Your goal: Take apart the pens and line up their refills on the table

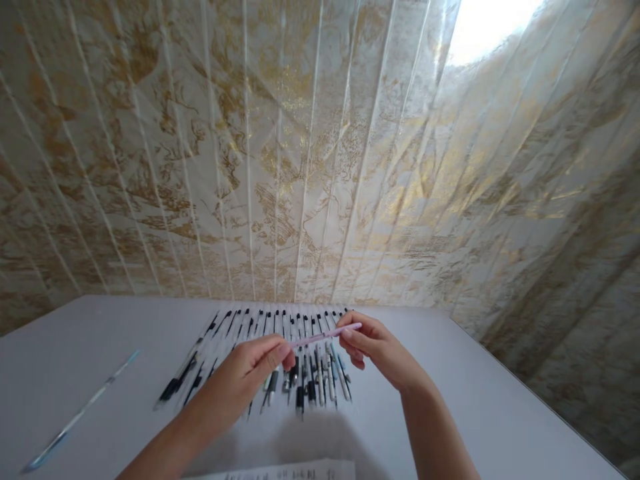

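Observation:
A slim pink pen (317, 338) is held between my two hands, above rows of pens on the white table. My left hand (265, 360) pinches its left end between thumb and fingers. At the other end, my right hand (367, 340) grips it with thumb and fingertips, and its pink tip points up to the right. Below and behind my hands lie several black-capped clear pens (260, 323) in a row. Nearer to me, white, black and blue pens (320, 380) lie side by side. My left hand and forearm hide part of them.
A long pale-blue pen (90, 403) lies diagonally on the white table (430, 427) at the left. A paper with handwriting (300, 470) shows at the bottom edge. Gold-patterned curtain (280, 167) hangs behind the table and down its right side.

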{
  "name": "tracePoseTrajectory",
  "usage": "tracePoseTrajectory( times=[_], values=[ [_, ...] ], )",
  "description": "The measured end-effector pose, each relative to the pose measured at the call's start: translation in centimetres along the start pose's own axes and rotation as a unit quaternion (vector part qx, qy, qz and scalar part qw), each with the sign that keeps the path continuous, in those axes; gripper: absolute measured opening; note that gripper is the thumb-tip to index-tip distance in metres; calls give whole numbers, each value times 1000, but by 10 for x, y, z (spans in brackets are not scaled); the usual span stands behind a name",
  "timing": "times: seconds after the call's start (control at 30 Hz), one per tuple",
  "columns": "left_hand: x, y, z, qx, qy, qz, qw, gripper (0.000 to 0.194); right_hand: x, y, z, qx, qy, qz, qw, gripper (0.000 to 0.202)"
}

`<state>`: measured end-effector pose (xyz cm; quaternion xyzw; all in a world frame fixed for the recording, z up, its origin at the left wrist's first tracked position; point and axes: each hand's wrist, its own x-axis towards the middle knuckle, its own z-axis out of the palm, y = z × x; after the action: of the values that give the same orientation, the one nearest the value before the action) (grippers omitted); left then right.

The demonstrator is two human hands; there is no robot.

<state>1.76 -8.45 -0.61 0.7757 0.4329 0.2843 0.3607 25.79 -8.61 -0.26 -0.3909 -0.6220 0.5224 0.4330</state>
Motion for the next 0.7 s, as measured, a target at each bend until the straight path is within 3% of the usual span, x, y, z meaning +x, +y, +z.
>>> tracePoseTrajectory(
  times=[0.1, 0.2, 0.4, 0.53, 0.7],
  values=[
    [1, -5, -2, 7, 5, 13, 1000, 39, -3, -5, -4, -91, -4, 34, 995, 40],
    [1, -8, -4, 27, 6, 18, 999, 38, -3, -5, -4, -181, 52, 57, 980, 49],
    [1, -4, -4, 21, 1, 12, 1000, 39, -6, -7, -6, -148, 9, 23, 989, 38],
    [2, -3, -2, 46, -6, 27, 999, 39, -5, -5, -5, -193, 60, 69, 977, 54],
    [2, -3, -1, 41, -7, 28, 999, 38, -6, -4, -12, -134, 38, 14, 990, 33]
  ],
)
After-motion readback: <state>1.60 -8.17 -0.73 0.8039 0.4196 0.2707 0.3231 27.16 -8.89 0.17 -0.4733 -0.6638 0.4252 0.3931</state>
